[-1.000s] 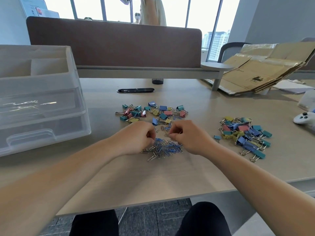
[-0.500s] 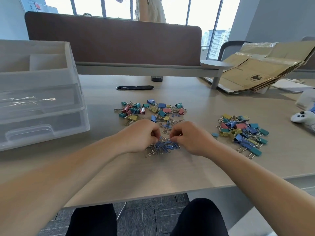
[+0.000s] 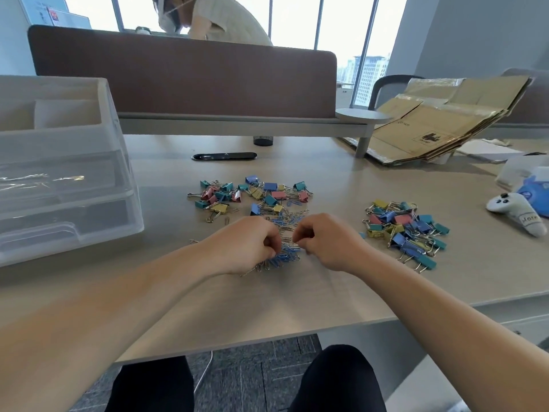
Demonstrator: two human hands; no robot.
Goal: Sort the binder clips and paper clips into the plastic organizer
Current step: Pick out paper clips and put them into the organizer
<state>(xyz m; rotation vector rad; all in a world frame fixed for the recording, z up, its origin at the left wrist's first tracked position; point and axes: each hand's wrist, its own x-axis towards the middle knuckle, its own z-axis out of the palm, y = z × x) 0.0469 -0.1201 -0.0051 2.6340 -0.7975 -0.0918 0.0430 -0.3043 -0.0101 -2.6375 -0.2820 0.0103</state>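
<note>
Head view: left hand [image 3: 248, 245] and right hand [image 3: 325, 242] meet at frame centre, fingers curled and pinching into the blue and silver paper clips [image 3: 286, 258]. Best, I judge, to gather the tangle into one tight bunch before lifting it to the clear plastic organizer [image 3: 68, 185] at the left edge. Binder clips [image 3: 252, 194] lie just above, more at right. Pale wooden desk [image 3: 297, 292]; flattened cardboard [image 3: 439, 123] upper right, brown partition [image 3: 184, 78], windows [image 3: 297, 19] behind.
</note>
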